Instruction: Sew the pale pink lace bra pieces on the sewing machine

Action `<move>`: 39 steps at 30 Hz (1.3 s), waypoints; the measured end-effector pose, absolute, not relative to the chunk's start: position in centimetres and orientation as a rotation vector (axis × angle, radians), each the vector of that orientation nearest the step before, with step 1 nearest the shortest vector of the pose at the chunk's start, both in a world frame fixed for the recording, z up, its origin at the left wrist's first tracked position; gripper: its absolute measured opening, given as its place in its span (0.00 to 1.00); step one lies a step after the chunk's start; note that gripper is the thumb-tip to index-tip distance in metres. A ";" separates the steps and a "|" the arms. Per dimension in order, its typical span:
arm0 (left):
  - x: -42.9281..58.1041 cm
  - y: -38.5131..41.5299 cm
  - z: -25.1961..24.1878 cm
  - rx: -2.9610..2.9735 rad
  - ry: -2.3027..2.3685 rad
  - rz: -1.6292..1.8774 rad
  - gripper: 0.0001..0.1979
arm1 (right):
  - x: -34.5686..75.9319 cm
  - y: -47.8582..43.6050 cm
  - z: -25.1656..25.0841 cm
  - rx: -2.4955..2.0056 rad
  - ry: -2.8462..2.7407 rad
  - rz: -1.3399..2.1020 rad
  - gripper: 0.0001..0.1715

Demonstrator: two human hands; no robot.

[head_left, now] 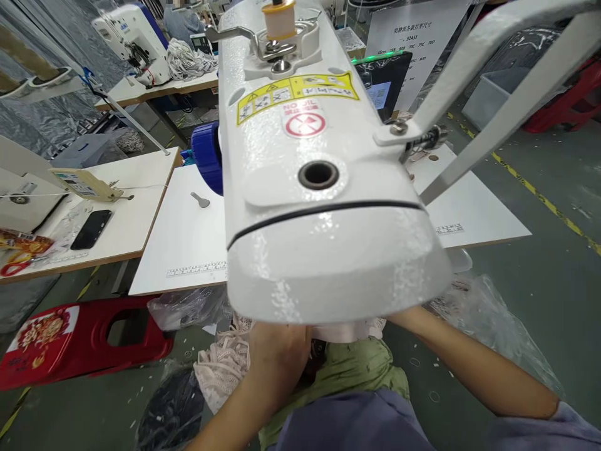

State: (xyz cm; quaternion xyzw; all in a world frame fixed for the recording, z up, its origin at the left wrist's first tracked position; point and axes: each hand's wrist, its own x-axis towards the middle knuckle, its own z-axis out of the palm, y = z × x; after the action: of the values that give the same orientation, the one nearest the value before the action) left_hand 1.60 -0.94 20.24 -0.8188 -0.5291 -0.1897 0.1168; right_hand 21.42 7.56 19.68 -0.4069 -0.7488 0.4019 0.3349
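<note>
The white sewing machine head [323, 263] fills the middle of the view and covers the work under it. My left hand [280, 351] is beneath its front edge, with fingers curled at pale pink fabric; the fingertips are hidden. Pale pink lace fabric [220, 366] hangs down beside that hand, and a smooth pink piece [345, 332] shows to its right below the machine. Of my right hand, only the wrist [408, 318] is visible, coming in from the right; the machine head hides its fingers.
A white machine table [188, 219] carries printed rulers and a small grey metal piece [200, 200]. On the left table lie a black phone [91, 229] and red-handled scissors [16, 264]. A red stool [89, 341] stands lower left. Clear plastic bags [493, 332] hang at right.
</note>
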 end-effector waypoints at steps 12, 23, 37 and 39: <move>0.7 -0.6 21.2 -2.860 -2.754 -1.179 0.18 | 22.8 2.6 18.5 -1.245 -1.904 1.129 0.22; -3.8 -6.0 21.1 -2.053 -3.157 -2.581 0.18 | 15.8 -4.3 18.1 -0.844 -1.675 1.746 0.22; -3.3 -5.0 18.0 -2.021 -3.006 -1.660 0.12 | 13.4 -2.2 14.0 -1.102 -0.712 1.869 0.22; -1.8 -4.7 16.5 -2.045 -3.002 -1.677 0.14 | 14.2 -2.6 12.6 -1.166 -1.025 1.579 0.17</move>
State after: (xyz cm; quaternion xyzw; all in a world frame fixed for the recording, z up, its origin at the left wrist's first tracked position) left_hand -1.79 -4.69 16.51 -0.4646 -0.6822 -0.3810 -0.4166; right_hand 14.24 -2.59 12.57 -0.4710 -0.4140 0.6378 0.4472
